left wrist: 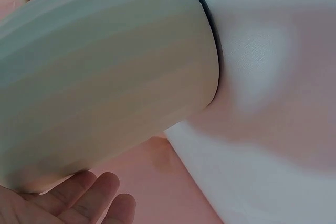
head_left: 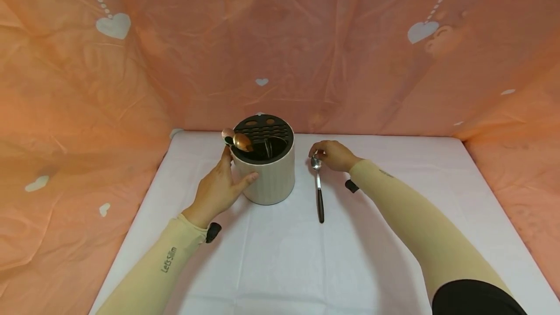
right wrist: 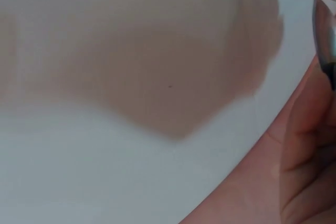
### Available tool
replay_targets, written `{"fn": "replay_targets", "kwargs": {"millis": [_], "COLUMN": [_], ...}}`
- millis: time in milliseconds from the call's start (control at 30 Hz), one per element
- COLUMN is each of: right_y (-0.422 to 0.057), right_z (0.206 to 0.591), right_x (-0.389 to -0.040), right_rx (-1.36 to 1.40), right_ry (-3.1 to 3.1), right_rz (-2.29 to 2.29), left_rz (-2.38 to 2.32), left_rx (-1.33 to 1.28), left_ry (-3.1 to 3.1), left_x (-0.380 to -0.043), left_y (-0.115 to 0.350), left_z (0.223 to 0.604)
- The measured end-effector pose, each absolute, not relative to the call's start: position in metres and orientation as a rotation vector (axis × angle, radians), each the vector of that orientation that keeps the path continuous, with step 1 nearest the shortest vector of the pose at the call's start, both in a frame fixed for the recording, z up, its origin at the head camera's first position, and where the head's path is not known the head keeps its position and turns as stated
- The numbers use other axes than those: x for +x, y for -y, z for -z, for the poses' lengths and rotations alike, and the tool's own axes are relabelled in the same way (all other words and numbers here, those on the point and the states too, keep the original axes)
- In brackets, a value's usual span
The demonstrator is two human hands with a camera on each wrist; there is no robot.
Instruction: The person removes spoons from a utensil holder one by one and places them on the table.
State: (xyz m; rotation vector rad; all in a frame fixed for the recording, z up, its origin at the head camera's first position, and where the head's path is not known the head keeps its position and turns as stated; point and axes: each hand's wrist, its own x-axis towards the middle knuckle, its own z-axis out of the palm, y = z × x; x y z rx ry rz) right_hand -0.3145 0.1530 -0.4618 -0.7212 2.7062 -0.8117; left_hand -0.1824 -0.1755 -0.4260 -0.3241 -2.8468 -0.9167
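A pale ribbed utensil holder point(head_left: 272, 183) with a black slotted top stands upright on the table, with two copper-coloured spoons point(head_left: 243, 143) sticking out at its left rim. My left hand point(head_left: 215, 191) rests against the holder's left side, thumb across the front. In the left wrist view its fingers point(left wrist: 107, 182) are extended by the ribbed wall. To the right of the holder, my right hand point(head_left: 336, 155) pinches a silver spoon point(head_left: 319, 179) at its bowl end, the dark handle pointing toward me. Only part of this spoon point(right wrist: 324, 35) shows in the right wrist view.
A white cloth covers the table point(head_left: 280, 266). An orange curtain point(head_left: 280, 52) with white hearts surrounds it at the back and sides, close behind the holder. Dark wrist pieces point(head_left: 213, 232) sit at both cuffs.
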Motion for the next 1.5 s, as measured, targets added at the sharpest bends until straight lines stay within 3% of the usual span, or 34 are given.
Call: {"fn": "replay_targets", "kwargs": {"millis": [1500], "right_y": [-0.142], "right_z": [0.496], "right_x": [-0.326], "right_rx": [-0.703], "right_ry": [-2.885], "right_rz": [0.588], "left_rz": [0.911], "left_rx": [-0.293], "left_ry": [2.869], "left_x": [-0.182], "left_y": [0.175], "left_z": [0.427]}}
